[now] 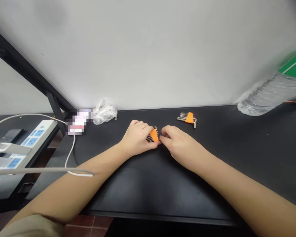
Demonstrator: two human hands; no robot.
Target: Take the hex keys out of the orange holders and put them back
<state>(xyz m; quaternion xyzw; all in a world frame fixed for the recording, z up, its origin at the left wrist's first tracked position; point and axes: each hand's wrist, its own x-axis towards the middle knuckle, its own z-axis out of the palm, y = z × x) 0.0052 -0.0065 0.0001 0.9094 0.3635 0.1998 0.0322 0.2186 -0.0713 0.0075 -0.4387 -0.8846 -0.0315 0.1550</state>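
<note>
A black table holds a big water bottle and a second hex key set, both past the orange hex key set. The left hand curls shut around that orange set. The right hand, partly curled, touches its end, but I cannot tell if it grips.

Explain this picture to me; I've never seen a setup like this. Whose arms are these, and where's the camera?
There's no machine here: these are a person's own two arms, seen from a camera worn on their head that looks forward and down. The left hand holds a set of hex keys in an orange holder, and the right hand has its fingertips at the set's other end. A second set of hex keys lies on the black table, with a plastic water bottle and a crumpled plastic bag farther back.
</note>
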